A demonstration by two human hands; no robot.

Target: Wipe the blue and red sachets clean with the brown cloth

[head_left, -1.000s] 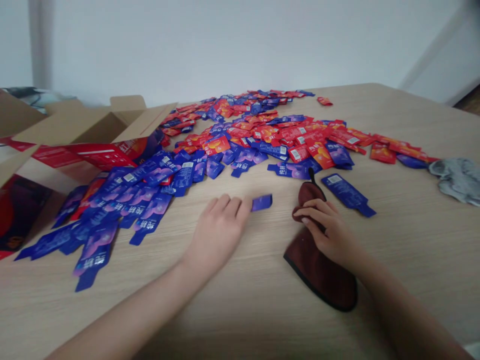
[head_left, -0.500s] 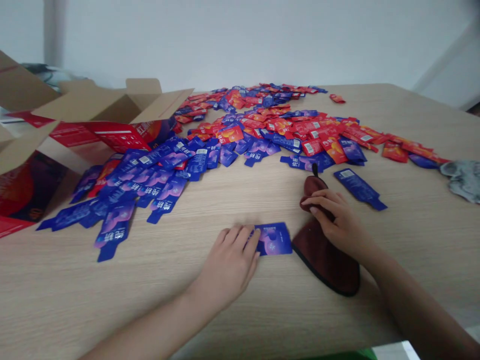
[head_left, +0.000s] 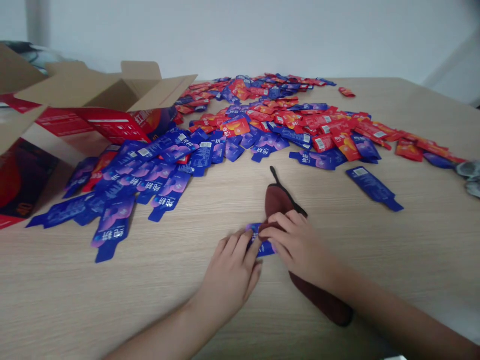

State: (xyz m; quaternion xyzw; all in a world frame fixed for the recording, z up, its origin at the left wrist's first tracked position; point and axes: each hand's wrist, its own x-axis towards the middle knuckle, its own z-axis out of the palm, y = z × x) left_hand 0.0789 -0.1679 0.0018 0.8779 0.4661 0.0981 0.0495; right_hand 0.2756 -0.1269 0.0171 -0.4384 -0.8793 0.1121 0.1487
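Wooden table (head_left: 393, 260), two hands, left hand (head_left: 230, 272), right hand (head_left: 296, 245), one blue packet (head_left: 262, 246), one maroon cloth (head_left: 279, 200)

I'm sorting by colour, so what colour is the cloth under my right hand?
Dark maroon cloth with a black edge, seen in the head view.

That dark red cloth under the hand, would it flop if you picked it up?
Probably yes. The dark red cloth lies limp and flat on the wooden table, bunched under the right hand, so it likely droops. It looks thin and light. On smooth wood it may slide when pushed, not roll.
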